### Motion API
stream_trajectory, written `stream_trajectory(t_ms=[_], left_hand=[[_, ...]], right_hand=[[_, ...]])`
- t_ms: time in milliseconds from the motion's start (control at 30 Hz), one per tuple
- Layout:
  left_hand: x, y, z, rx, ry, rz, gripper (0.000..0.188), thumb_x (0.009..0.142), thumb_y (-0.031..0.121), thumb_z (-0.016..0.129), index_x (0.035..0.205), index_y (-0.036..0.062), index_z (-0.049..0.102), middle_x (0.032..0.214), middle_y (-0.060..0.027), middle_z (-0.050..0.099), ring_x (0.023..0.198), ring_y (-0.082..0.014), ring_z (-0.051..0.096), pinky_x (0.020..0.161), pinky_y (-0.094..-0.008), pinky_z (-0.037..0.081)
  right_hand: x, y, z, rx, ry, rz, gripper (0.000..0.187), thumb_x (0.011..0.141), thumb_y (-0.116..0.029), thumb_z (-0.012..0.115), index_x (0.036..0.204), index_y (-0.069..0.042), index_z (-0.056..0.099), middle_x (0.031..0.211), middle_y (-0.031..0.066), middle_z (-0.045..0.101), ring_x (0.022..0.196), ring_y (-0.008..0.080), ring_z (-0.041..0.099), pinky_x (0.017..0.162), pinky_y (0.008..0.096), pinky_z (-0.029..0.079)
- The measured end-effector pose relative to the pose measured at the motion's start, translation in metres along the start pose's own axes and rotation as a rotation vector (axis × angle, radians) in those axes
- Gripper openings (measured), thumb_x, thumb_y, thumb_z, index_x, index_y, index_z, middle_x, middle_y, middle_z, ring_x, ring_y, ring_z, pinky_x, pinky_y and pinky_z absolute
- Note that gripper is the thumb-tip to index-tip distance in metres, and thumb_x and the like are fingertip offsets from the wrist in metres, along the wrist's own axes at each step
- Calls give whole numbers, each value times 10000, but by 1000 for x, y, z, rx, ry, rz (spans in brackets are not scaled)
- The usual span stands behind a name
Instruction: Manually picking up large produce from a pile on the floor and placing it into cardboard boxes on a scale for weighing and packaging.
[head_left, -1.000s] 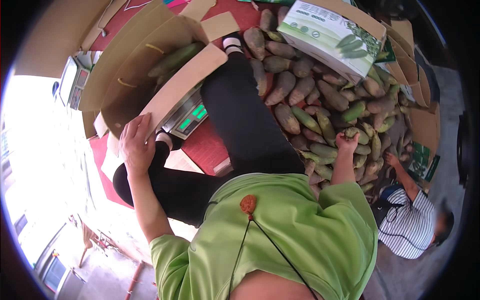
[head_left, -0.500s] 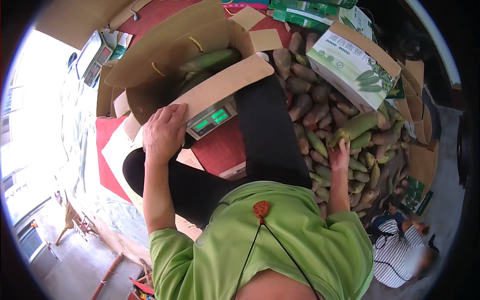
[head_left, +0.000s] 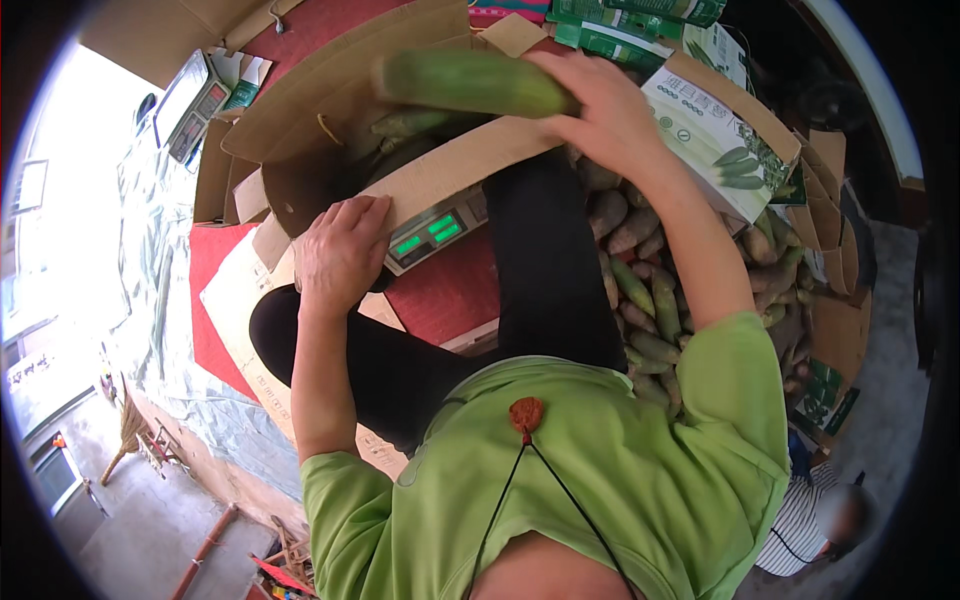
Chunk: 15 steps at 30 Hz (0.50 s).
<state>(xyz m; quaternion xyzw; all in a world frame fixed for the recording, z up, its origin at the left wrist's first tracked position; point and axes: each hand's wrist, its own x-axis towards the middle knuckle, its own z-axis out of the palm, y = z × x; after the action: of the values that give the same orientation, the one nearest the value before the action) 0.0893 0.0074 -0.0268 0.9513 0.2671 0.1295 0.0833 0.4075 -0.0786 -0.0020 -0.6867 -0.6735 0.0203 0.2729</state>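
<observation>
A big green radish (head_left: 475, 84), blurred by motion, is held by its right end in my right hand (head_left: 608, 108), above the open cardboard box (head_left: 335, 75). More green radish (head_left: 410, 124) shows inside the box; the rest of the box's inside is dark. My left hand (head_left: 343, 250) grips the box's near flap (head_left: 460, 163) at its left end. Under that flap, the scale (head_left: 437, 232) with lit green digits shows its front. To the right of my leg lies a heap of radishes (head_left: 630, 225), green and brownish, several with dirt on them.
A white and green printed carton (head_left: 700, 140) stands over the heap. Green cartons (head_left: 620, 40) lie at the back. Another scale (head_left: 190, 110) sits at the far left. A person in a striped shirt (head_left: 795, 530) is at the lower right. A broom (head_left: 125, 435) leans at the lower left.
My right hand has lifted the green radish from the heap and carried it up and left over the box. My left hand stays at the flap. The person at lower right has shifted lower.
</observation>
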Motion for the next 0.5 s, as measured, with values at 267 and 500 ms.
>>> stream_trajectory(t_ms=[267, 500], left_hand=[[0, -3, 1, -1, -15, -9, 349, 713, 90, 672, 1059, 96, 627, 999, -53, 617, 917, -258, 602, 801, -380, 494], [0, -1, 3, -1, 21, -11, 345, 715, 88, 683, 1057, 102, 638, 989, -42, 621, 903, -252, 608, 791, -375, 493]], right_hand=[[46, -43, 81, 29, -72, 3, 585, 767, -266, 687, 1315, -184, 500, 1195, 82, 595, 1042, 286, 558, 879, 422, 457], [-27, 12, 45, 540, 188, 348, 446, 806, -231, 699, 1195, -56, 570, 1085, 131, 647, 973, 234, 635, 831, 322, 499]])
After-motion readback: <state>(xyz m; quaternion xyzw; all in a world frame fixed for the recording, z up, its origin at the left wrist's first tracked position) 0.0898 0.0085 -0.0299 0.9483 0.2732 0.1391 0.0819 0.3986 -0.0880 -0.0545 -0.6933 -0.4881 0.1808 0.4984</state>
